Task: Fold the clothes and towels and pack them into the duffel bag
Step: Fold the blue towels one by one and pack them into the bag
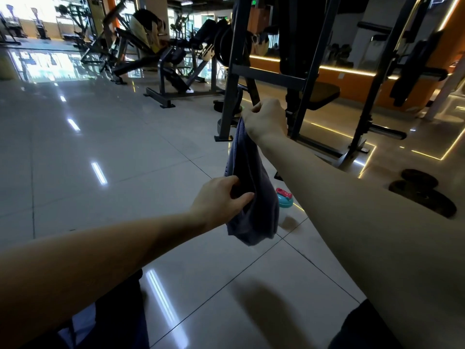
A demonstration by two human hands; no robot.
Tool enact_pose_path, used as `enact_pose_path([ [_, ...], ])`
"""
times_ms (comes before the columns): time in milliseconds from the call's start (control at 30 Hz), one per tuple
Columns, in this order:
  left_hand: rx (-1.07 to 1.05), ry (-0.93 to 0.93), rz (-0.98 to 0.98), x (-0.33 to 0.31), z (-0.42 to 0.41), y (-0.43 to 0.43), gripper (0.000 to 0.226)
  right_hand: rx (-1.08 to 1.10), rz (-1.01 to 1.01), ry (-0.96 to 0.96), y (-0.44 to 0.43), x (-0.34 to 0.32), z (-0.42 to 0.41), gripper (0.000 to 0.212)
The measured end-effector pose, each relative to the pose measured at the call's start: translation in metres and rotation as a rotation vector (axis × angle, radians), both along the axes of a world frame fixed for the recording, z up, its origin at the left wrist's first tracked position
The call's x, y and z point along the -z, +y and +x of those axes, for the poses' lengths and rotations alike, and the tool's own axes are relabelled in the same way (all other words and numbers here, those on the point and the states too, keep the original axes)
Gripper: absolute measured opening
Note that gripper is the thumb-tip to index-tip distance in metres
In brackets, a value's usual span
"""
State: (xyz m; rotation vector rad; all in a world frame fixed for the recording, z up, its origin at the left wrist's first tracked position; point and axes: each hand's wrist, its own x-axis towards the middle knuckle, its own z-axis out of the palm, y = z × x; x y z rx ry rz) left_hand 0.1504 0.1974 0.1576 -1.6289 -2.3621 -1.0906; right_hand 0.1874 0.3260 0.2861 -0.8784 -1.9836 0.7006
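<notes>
Both hands hold up a dark blue cloth in the air, ready for folding.

The right hand (264,119) pinches the top of the blue cloth (251,192), and the left hand (221,197) grips it lower down, so the cloth hangs between them above the shiny floor (100,152). It looks bunched up, not flat yet. I think the fold is only starting. Next, the hands need to pull the cloth straight and find its corners. No duffel bag shows here, so it must be found too. A small teal and pink bottle (285,197) sits on the floor behind the cloth.
</notes>
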Motion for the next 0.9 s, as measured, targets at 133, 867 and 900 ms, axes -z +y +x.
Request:
enact_pose_path([
  [133,0.001,-0.048,-0.042,0.001,-0.002,0.005,0.033,-0.001,-0.02,0.015,0.002,-0.002,0.003,0.015],
  [867,0.058,-0.008,-0.043,0.006,0.01,0.011,0.013,0.086,-0.131,0.111,0.022,-0.006,0.014,0.012],
  [900,0.053,0.0,-0.038,0.006,0.008,0.011,0.012,0.092,-0.134,0.112,0.023,-0.006,0.015,0.014],
])
